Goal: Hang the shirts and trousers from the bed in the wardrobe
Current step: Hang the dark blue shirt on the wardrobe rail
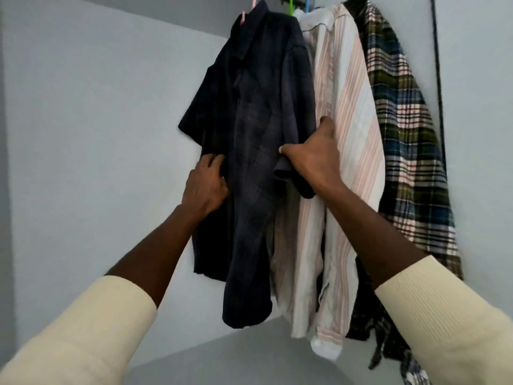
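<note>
The right hand (pixel 311 159) is raised at about chest-to-head height inside the wardrobe, arm stretched up and forward, back of the hand toward the camera. Its thumb points left across the cloth and its fingers curl round the right sleeve of the dark navy shirt (pixel 249 129), bunching the sleeve hem just below the palm. The knuckles press against the striped shirt (pixel 347 151) hanging just beside it.

The left hand (pixel 205 184) reaches up from the lower left, wrist bent slightly, fingers curled into the navy shirt's left edge and pinching the fabric there. Both forearms are bare from the wrist down to cream ribbed sleeves (pixel 444 315) pushed back toward the elbows.

The navy shirt hangs on a pink hanger (pixel 244 15), its collar up at the rail. To its right the striped shirt hangs from a green hanger (pixel 291 4), and beyond that a plaid shirt (pixel 408 129) touches the wardrobe's right wall (pixel 477 107). A blue hanger (pixel 306 2) hook shows at the top. The pale back wall (pixel 97 120) lies behind the clothes.
</note>
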A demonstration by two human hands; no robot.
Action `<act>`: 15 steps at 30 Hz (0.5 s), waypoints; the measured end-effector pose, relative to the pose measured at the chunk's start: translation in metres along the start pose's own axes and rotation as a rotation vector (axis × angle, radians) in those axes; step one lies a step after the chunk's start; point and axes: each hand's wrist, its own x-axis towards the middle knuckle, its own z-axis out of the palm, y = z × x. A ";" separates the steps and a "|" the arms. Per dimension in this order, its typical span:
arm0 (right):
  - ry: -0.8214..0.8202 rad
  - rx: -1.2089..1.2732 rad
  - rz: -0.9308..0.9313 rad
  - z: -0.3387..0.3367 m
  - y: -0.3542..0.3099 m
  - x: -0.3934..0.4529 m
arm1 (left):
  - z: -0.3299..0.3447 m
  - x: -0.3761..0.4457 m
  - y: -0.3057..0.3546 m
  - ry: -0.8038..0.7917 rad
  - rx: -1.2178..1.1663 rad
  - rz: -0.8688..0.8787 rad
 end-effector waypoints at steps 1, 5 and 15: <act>-0.008 0.000 -0.038 -0.003 0.004 -0.010 | -0.005 -0.012 0.010 -0.015 0.009 -0.010; -0.021 0.024 -0.095 -0.028 0.029 -0.059 | -0.023 -0.074 0.053 -0.097 0.070 -0.081; -0.205 0.085 -0.286 -0.084 0.119 -0.269 | -0.062 -0.312 0.156 -0.274 0.214 -0.425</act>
